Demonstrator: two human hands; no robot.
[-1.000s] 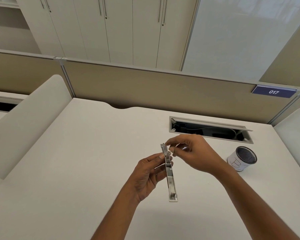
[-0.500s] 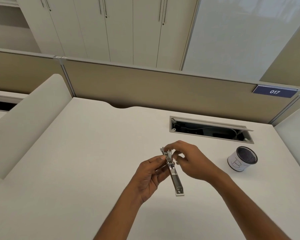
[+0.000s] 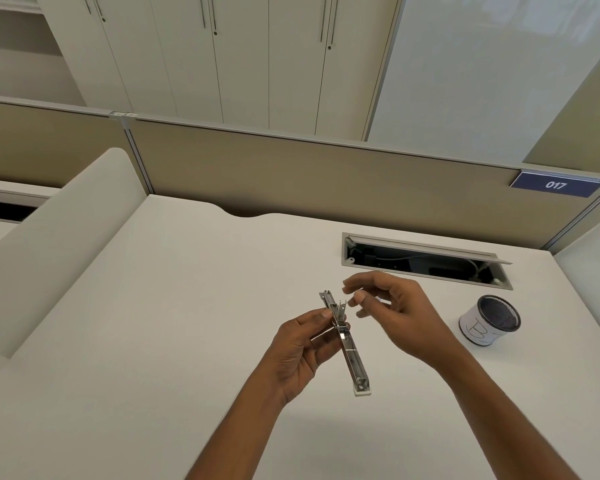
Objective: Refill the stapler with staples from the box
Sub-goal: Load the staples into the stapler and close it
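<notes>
One left hand [image 3: 300, 344] holds the stapler [image 3: 345, 342], long axis running near-right to far-left.

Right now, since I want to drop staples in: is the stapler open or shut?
Open. The stapler, held above the desk by the left hand, shows its metal arms splayed apart at the hinge. Whether staples sit inside: cannot tell.

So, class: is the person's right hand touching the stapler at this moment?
Apart. The head view shows pale desk between the right hand fingertips and the stapler; only the left hand grips it.
</notes>
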